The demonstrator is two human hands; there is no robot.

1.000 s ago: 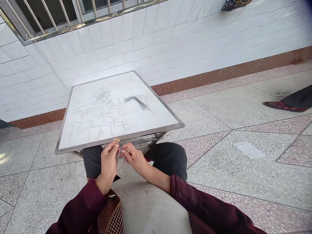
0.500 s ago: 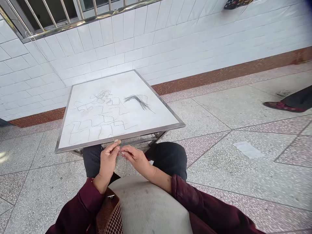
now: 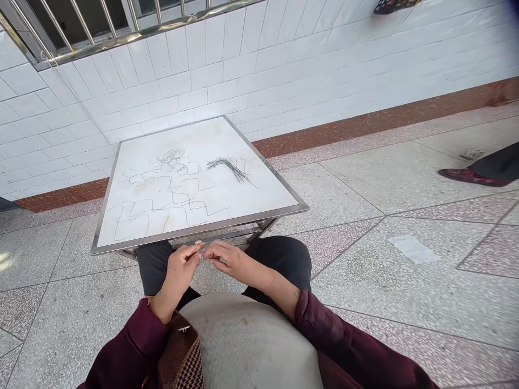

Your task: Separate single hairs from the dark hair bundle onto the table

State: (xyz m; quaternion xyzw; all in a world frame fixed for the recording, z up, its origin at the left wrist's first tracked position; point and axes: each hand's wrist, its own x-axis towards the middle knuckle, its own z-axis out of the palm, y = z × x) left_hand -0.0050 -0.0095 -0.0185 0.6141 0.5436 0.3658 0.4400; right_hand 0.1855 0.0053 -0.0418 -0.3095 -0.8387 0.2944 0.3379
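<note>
My left hand (image 3: 182, 266) is closed in a pinch just beyond the near edge of my lap, thumb against fingers. A thin wire, barely visible, shows at its fingertips, next to a small pale patch on or by a finger. My right hand (image 3: 231, 262) is also closed, its fingertips almost touching the left ones at the same wire. In front of both hands stands a low white table (image 3: 259, 189) with a metal rim. Several bent wires (image 3: 188, 204) lie spread over its near left part. Farther back sit a tangled wire pile (image 3: 170, 158) and a bundle of dark wires (image 3: 231, 167).
A white tiled wall (image 3: 292, 81) and a barred window (image 3: 81, 27) rise behind the table. On the speckled floor to the right lies a white sheet (image 3: 413, 248). Another person's shoe (image 3: 472, 176) and trouser leg show at the far right.
Both hands have shifted slightly, the left one to the right and down. The wire ends that stuck up and hung down from the fingers are now harder to see.
</note>
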